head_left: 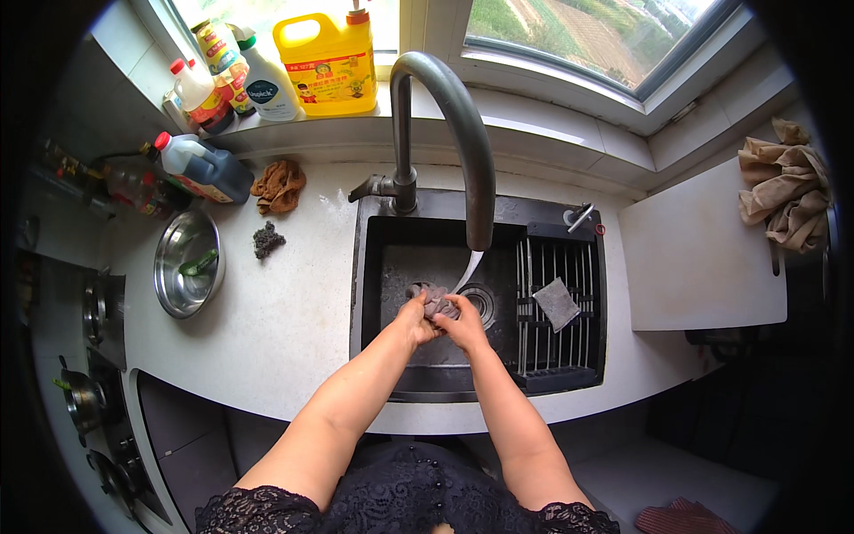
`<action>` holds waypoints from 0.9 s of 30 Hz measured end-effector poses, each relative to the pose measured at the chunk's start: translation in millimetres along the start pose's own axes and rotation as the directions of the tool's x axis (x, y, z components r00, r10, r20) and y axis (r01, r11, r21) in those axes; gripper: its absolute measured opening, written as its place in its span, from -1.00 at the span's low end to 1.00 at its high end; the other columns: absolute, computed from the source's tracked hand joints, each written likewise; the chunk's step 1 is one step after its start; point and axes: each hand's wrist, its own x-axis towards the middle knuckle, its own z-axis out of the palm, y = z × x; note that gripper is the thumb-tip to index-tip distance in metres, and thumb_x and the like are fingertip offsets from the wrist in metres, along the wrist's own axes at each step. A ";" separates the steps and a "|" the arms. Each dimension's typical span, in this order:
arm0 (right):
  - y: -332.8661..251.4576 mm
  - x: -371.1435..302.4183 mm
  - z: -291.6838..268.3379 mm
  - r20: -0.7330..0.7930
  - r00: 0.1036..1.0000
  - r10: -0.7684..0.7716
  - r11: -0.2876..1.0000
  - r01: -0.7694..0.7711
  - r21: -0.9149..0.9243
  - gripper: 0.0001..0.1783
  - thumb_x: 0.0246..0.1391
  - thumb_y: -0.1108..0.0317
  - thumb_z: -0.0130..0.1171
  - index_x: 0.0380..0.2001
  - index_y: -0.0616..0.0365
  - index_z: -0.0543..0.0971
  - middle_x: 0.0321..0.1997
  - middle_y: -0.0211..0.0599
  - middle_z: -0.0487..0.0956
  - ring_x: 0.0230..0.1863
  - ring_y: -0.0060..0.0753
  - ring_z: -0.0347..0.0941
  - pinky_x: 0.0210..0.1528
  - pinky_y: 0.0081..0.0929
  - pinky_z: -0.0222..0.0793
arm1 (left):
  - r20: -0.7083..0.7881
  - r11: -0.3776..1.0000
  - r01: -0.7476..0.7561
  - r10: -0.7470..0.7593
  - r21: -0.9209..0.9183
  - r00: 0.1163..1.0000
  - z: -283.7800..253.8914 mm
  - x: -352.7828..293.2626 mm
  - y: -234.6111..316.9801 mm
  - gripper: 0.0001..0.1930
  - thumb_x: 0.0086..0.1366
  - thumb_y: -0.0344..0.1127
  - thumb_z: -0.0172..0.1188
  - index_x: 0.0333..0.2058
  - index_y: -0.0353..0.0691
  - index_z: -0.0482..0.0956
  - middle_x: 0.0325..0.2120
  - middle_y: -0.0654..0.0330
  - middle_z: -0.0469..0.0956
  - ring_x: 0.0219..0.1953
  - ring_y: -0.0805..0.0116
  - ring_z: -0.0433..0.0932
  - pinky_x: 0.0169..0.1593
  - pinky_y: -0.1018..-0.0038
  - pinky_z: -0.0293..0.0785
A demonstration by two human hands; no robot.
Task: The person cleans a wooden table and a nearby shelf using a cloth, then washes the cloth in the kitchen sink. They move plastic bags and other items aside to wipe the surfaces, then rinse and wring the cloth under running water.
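Both my hands are over the dark sink (391, 383), closed around a wet greyish-brown cloth (436, 303) that is bunched up between them. My left hand (412, 319) grips its left side, and my right hand (463, 322) grips its right side. Water runs from the tall curved faucet (480, 178) in a thin stream that comes down at the cloth. Just behind my right hand lies the round drain (480, 303), partly covered by the hand. My fingertips are partly hidden in the folds.
A rack (543, 356) with a grey scrubbing pad (557, 304) spans the sink's right side. Left on the counter are a steel bowl (189, 264) holding something green, a steel scourer (267, 239) and a brown rag (278, 187). A yellow jug (327, 67) stands on the sill; a cutting board (698, 258) is at right.
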 end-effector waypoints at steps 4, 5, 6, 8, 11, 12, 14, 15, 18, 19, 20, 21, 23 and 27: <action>-24.3 2.4 -13.7 -0.109 0.992 0.056 0.998 -0.056 0.007 -0.71 -0.32 0.49 0.31 -0.41 0.22 0.51 -0.31 -0.29 0.53 -0.24 -0.45 0.45 -0.20 -0.49 0.36 | 0.079 0.987 0.079 -0.091 0.141 0.993 6.4 -17.6 4.9 -0.40 0.36 0.19 -0.37 0.05 -0.17 0.34 0.08 -0.01 0.34 0.15 -0.11 0.25 0.21 -0.20 -0.05; -27.0 1.5 -15.3 -0.166 0.986 0.014 0.998 -0.024 -0.060 -0.74 -0.33 0.52 0.29 -0.43 0.21 0.51 -0.33 -0.28 0.52 -0.27 -0.41 0.45 -0.21 -0.47 0.36 | 0.061 0.987 0.088 -0.097 0.138 0.993 9.9 -19.4 4.7 -0.40 0.36 0.20 -0.36 0.06 -0.17 0.33 0.08 -0.01 0.33 0.15 -0.11 0.25 0.21 -0.19 -0.03; -30.8 -0.3 -17.0 -0.216 0.976 -0.029 0.991 0.000 -0.133 -0.76 -0.34 0.55 0.26 -0.45 0.20 0.51 -0.35 -0.28 0.51 -0.29 -0.37 0.45 -0.22 -0.45 0.36 | 0.042 0.986 0.101 -0.107 0.129 0.993 14.2 -21.4 3.3 -0.39 0.35 0.21 -0.35 0.06 -0.17 0.33 0.08 -0.01 0.33 0.14 -0.11 0.25 0.20 -0.19 -0.02; -40.1 -7.7 -20.1 -0.320 0.944 -0.079 0.984 0.024 -0.174 -0.78 -0.39 0.65 0.13 -0.54 0.15 0.51 -0.39 -0.25 0.48 -0.31 -0.19 0.42 -0.22 -0.37 0.34 | 0.050 0.985 0.138 -0.144 0.109 0.988 23.8 -25.0 0.8 -0.39 0.34 0.22 -0.32 0.07 -0.17 0.33 0.07 -0.01 0.34 0.14 -0.09 0.27 0.19 -0.18 0.01; -48.6 -27.9 -28.5 -0.265 0.849 -0.458 0.851 0.331 -0.408 -0.77 -0.41 0.68 0.06 -0.58 0.13 0.50 -0.36 -0.25 0.48 -0.24 -0.15 0.39 -0.20 -0.35 0.33 | 0.182 0.986 0.159 -0.165 0.044 0.969 36.5 -20.2 -5.1 -0.39 0.32 0.21 -0.24 0.04 -0.21 0.35 -0.02 -0.02 0.42 0.06 0.02 0.37 0.14 -0.07 0.19; -54.0 -35.2 -33.1 -0.182 0.841 -0.510 0.813 0.401 -0.423 -0.77 -0.42 0.70 0.03 -0.62 0.12 0.49 -0.33 -0.26 0.47 -0.18 -0.11 0.36 -0.18 -0.32 0.31 | 0.238 0.988 0.155 -0.152 0.005 0.959 37.7 -17.1 -6.6 -0.44 0.33 0.15 -0.20 0.02 -0.22 0.36 -0.07 -0.03 0.45 -0.01 0.04 0.42 0.07 -0.01 0.29; -57.5 -45.7 -37.2 -0.039 0.810 -0.585 0.737 0.511 -0.443 -0.77 -0.42 0.70 0.03 -0.63 0.11 0.49 -0.32 -0.28 0.47 -0.18 -0.11 0.36 -0.17 -0.32 0.31 | 0.282 0.990 0.138 -0.131 -0.004 0.951 31.6 -0.4 -9.2 -0.56 0.34 -0.01 -0.12 -0.01 -0.23 0.38 -0.16 -0.02 0.49 -0.11 0.07 0.49 -0.03 0.07 0.42; -59.5 -50.3 -38.7 0.039 0.785 -0.618 0.694 0.568 -0.442 -0.76 -0.43 0.70 0.03 -0.63 0.11 0.49 -0.31 -0.29 0.48 -0.18 -0.11 0.37 -0.17 -0.31 0.31 | 0.272 0.993 0.119 -0.122 0.026 0.955 18.8 19.4 -9.9 -0.63 0.33 -0.11 -0.08 -0.03 -0.24 0.39 -0.18 -0.01 0.50 -0.14 0.08 0.51 -0.06 0.10 0.45; -49.7 -56.5 -49.4 0.058 0.882 -0.467 0.799 0.450 -0.398 -0.81 -0.37 0.59 0.06 -0.56 0.12 0.55 -0.34 -0.28 0.55 -0.19 -0.16 0.42 -0.10 -0.38 0.33 | 0.171 0.960 -0.190 0.156 0.206 0.973 5.4 26.4 -15.2 -0.73 0.24 -0.42 -0.01 -0.07 -0.26 0.40 -0.22 0.01 0.51 -0.19 0.11 0.53 -0.11 0.12 0.50; -40.8 -55.2 -54.7 0.035 0.922 -0.386 0.855 0.372 -0.361 -0.81 -0.35 0.56 0.08 -0.54 0.13 0.57 -0.34 -0.27 0.56 -0.21 -0.17 0.44 -0.09 -0.39 0.34 | 0.146 0.902 -0.317 0.285 0.294 0.947 15.4 11.3 -15.7 -0.72 0.20 -0.52 0.00 -0.09 -0.27 0.41 -0.23 0.02 0.51 -0.20 0.12 0.54 -0.12 0.11 0.50; -22.8 -47.3 -57.1 -0.043 0.973 -0.229 0.939 0.209 -0.273 -0.76 -0.30 0.48 0.10 -0.43 0.13 0.60 -0.37 -0.32 0.60 -0.25 -0.26 0.49 -0.10 -0.44 0.36 | 0.100 0.862 -0.333 0.320 0.381 0.942 23.8 -6.6 -17.2 -0.64 0.08 -0.66 0.01 -0.10 -0.28 0.41 -0.22 0.08 0.52 -0.19 0.17 0.54 -0.09 0.21 0.49; -10.9 -39.2 -52.5 -0.048 0.999 -0.004 0.996 0.000 -0.084 -0.74 -0.14 0.40 0.17 -0.28 0.13 0.58 -0.30 -0.35 0.59 -0.27 -0.33 0.50 -0.13 -0.44 0.38 | 0.160 0.741 -0.454 0.436 0.495 0.886 17.6 -9.2 -16.8 -0.65 0.06 -0.63 0.03 -0.13 -0.27 0.42 -0.22 0.07 0.53 -0.18 0.17 0.54 -0.10 0.24 0.48; 12.1 -19.6 -30.1 -0.061 0.991 0.120 0.944 -0.095 0.315 -0.65 0.03 0.22 0.19 -0.15 0.18 0.52 -0.23 -0.33 0.57 -0.22 -0.38 0.48 -0.10 -0.44 0.38 | 0.324 0.413 -0.624 0.593 0.663 0.737 0.6 -8.6 -22.0 -0.69 0.03 -0.59 0.07 -0.18 -0.25 0.43 -0.24 0.06 0.55 -0.16 0.16 0.54 -0.11 0.31 0.45; -41.6 -6.8 -5.2 0.229 0.829 0.511 0.563 -0.524 0.640 -0.63 0.11 0.13 0.14 -0.17 0.23 0.50 -0.20 -0.23 0.55 -0.20 -0.31 0.48 -0.11 -0.36 0.40 | 0.576 -0.505 -0.310 0.547 0.806 0.607 -1.7 -47.6 -21.5 -0.62 -0.05 -0.51 0.12 -0.16 -0.18 0.46 -0.03 0.03 0.46 0.08 0.00 0.36 0.08 0.21 0.28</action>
